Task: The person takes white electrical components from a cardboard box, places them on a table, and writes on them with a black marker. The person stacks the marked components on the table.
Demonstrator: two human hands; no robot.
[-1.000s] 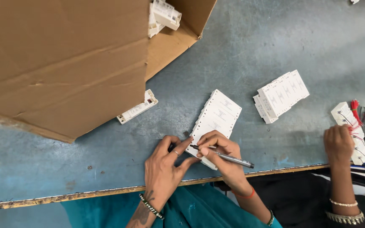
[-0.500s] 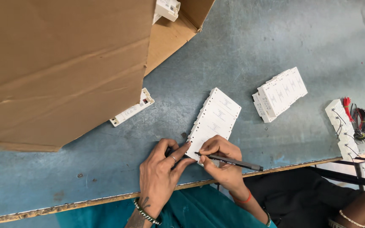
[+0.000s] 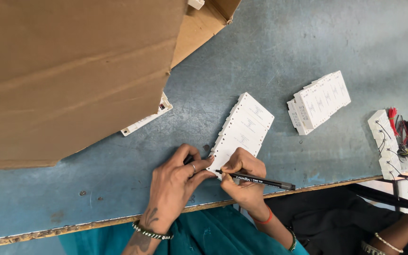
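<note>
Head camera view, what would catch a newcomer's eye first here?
First the big brown cardboard box filling the upper left. Then, at the blue table's near edge, the right hand puts a black pen to a white block of parts that the left hand steadies.

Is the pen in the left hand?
No, the right hand holds the black pen; the left hand steadies the white block.
</note>
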